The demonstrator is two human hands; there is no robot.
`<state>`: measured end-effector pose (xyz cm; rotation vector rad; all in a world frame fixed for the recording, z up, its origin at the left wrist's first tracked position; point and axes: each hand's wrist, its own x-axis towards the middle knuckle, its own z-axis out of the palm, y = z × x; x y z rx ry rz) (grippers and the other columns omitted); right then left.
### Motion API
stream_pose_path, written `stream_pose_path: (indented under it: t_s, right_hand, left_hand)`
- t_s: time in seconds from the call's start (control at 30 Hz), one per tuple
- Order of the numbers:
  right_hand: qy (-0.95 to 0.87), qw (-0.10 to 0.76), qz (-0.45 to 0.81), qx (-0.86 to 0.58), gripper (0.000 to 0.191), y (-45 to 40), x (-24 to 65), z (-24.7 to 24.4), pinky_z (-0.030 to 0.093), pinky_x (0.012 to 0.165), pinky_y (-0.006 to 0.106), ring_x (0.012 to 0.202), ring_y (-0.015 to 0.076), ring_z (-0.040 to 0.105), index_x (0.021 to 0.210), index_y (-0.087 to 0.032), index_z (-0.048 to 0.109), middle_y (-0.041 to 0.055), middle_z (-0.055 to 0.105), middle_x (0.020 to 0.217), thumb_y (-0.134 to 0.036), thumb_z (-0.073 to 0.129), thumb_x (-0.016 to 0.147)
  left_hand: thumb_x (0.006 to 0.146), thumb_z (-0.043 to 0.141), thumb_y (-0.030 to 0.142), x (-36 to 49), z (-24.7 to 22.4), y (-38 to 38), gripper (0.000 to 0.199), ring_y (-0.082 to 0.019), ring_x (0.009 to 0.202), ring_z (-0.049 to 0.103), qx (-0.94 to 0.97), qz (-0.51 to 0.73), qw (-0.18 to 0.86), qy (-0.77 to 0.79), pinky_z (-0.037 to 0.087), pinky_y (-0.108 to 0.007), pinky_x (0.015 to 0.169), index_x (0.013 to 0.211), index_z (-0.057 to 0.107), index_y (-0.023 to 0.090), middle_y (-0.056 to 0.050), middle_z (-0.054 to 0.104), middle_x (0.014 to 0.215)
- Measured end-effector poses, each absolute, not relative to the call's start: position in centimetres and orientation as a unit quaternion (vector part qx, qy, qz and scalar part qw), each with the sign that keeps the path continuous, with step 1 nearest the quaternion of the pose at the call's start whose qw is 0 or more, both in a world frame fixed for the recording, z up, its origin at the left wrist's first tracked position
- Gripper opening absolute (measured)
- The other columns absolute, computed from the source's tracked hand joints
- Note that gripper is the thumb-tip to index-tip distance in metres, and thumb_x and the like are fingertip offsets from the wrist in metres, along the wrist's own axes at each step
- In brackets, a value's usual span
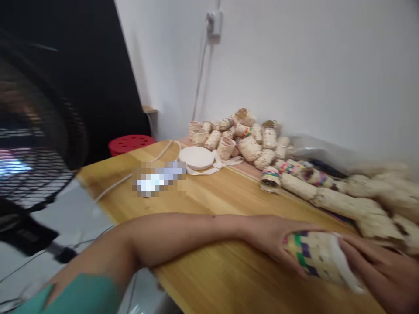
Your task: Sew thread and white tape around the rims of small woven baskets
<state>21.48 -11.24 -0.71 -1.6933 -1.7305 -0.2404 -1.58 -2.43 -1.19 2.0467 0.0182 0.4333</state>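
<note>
Head view: one woven cylinder (322,255), pale, with a coloured band (304,253) of green and purple, situated over the near right part of the wooden table (222,274), between the two hands; contact with the tabletop not determinable; left hand (273,237) curved about the coloured end, thumb and fingers parted to the cylinder's breadth and holding it; right hand (382,261) at the opposite end, fingers laid against the white strip (347,264) that edges the rim, gripping there as far as the blur allows; whether any fingertip passes inside the rim, cannot tell. Hazards, by judgement: the white strip might ride off or sit crooked, should the right fingers push unevenly along the edge; the woven wall might dent or its strands spring, should the left hand squeeze too hard; the piece might turn between the palms, should one grip slacken, and roll toward the loose woven pieces (356,209) lying just beyond. Orientation: long axis running across the view from left to right, dipping slightly toward the right, so the cylinder lies on its side rather than upright; coloured end pointing left, into the left palm; white-edged end pointing right, toward the right hand; the mouth itself not visible.
</note>
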Motion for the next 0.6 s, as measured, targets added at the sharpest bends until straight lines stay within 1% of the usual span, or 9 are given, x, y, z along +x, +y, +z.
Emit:
stream_pose_path:
  t_s: [0.03, 0.07, 0.13, 0.17, 0.27, 0.33, 0.5, 0.57, 0.6]
  right_hand:
    - [-0.685, 0.306, -0.047, -0.660, 0.041, -11.6, 20.9, -0.1, 0.052, 0.054, 0.032, 0.064, 0.0236, 0.067, 0.069, -0.030, 0.074, 0.0059, 0.073, 0.073, -0.067, 0.058, 0.071]
    - [-0.673, 0.306, -0.031, -0.673, 0.046, -11.9, 20.3, 0.5, 0.051, 0.056, 0.031, 0.068, 0.0230, 0.067, 0.078, -0.027, 0.076, 0.0058, 0.073, 0.076, -0.067, 0.053, 0.075]
    - [-0.646, 0.310, -0.040, -0.696, 0.049, -12.4, 19.2, 1.6, 0.046, 0.050, 0.026, 0.057, 0.0176, 0.061, 0.102, -0.025, 0.073, 0.0012, 0.066, 0.063, -0.062, 0.049, 0.081]
    - [-0.631, 0.324, -0.069, -0.701, 0.047, -12.7, 18.8, 2.0, 0.042, 0.047, 0.024, 0.050, 0.0146, 0.055, 0.107, -0.024, 0.071, -0.0015, 0.060, 0.056, -0.058, 0.049, 0.083]
    - [-0.578, 0.389, -0.147, -0.702, 0.038, -13.5, 18.1, 2.6, 0.034, 0.044, 0.021, 0.043, 0.0111, 0.042, 0.102, -0.021, 0.071, -0.0056, 0.046, 0.047, -0.049, 0.051, 0.087]
    - [-0.576, 0.417, -0.164, -0.683, 0.031, -13.8, 17.8, 2.5, 0.033, 0.043, 0.021, 0.042, 0.0106, 0.041, 0.093, -0.020, 0.072, -0.0057, 0.046, 0.046, -0.045, 0.054, 0.088]
    - [-0.676, 0.406, -0.138, -0.600, 0.021, -13.6, 17.5, 2.0, 0.041, 0.050, 0.022, 0.050, 0.0116, 0.054, 0.090, -0.021, 0.072, -0.0002, 0.067, 0.066, -0.033, 0.054, 0.090]
    - [-0.694, 0.396, -0.136, -0.586, 0.021, -13.4, 17.5, 1.9, 0.043, 0.052, 0.023, 0.053, 0.0129, 0.057, 0.091, -0.021, 0.072, 0.0015, 0.069, 0.071, -0.031, 0.053, 0.091]
    - [-0.696, 0.391, -0.140, -0.586, 0.021, -13.4, 17.6, 1.9, 0.043, 0.051, 0.023, 0.051, 0.0128, 0.056, 0.092, -0.020, 0.072, 0.0010, 0.068, 0.067, -0.031, 0.053, 0.091]
  left_hand:
    - [0.063, 0.081, 0.037, -1.6, -1.4, -2.6, 0.099, -0.027, 0.126, 0.048, 0.841, 0.195, 0.504, 0.019, 0.037, -0.034, 0.108, 0.146, 0.032, 0.016, -0.007, 0.052, 0.135]
    - [0.062, 0.082, 0.037, -1.6, -1.7, -2.7, 0.101, -0.029, 0.128, 0.046, 0.833, 0.213, 0.509, 0.038, 0.035, -0.036, 0.109, 0.146, 0.031, 0.018, -0.008, 0.048, 0.139]
    - [0.059, 0.084, 0.037, -1.3, -2.3, -2.6, 0.105, -0.031, 0.128, 0.045, 0.805, 0.236, 0.539, 0.081, 0.036, -0.039, 0.109, 0.147, 0.029, 0.019, -0.010, 0.046, 0.141]
    - [0.059, 0.084, 0.037, -1.1, -2.6, -2.4, 0.107, -0.031, 0.128, 0.045, 0.793, 0.245, 0.548, 0.100, 0.036, -0.040, 0.109, 0.148, 0.027, 0.019, -0.012, 0.046, 0.142]
    - [0.062, 0.082, 0.039, -0.7, -3.4, -2.0, 0.104, -0.030, 0.131, 0.043, 0.771, 0.278, 0.561, 0.121, 0.033, -0.041, 0.110, 0.147, 0.027, 0.019, -0.013, 0.044, 0.143]
    - [0.062, 0.082, 0.039, -0.6, -3.7, -1.8, 0.103, -0.029, 0.131, 0.042, 0.764, 0.297, 0.557, 0.135, 0.033, -0.041, 0.111, 0.147, 0.027, 0.018, -0.013, 0.043, 0.144]
    - [0.061, 0.083, 0.040, -0.4, -4.2, -1.6, 0.103, -0.028, 0.130, 0.043, 0.755, 0.327, 0.546, 0.156, 0.034, -0.042, 0.109, 0.145, 0.028, 0.018, -0.014, 0.043, 0.144]
    - [0.061, 0.083, 0.039, -0.4, -4.3, -1.6, 0.101, -0.028, 0.130, 0.043, 0.752, 0.334, 0.550, 0.144, 0.033, -0.040, 0.109, 0.144, 0.029, 0.019, -0.013, 0.043, 0.143]
    - [0.062, 0.083, 0.038, -0.4, -4.2, -1.5, 0.101, -0.027, 0.130, 0.042, 0.749, 0.339, 0.552, 0.138, 0.033, -0.040, 0.109, 0.144, 0.029, 0.020, -0.013, 0.043, 0.143]
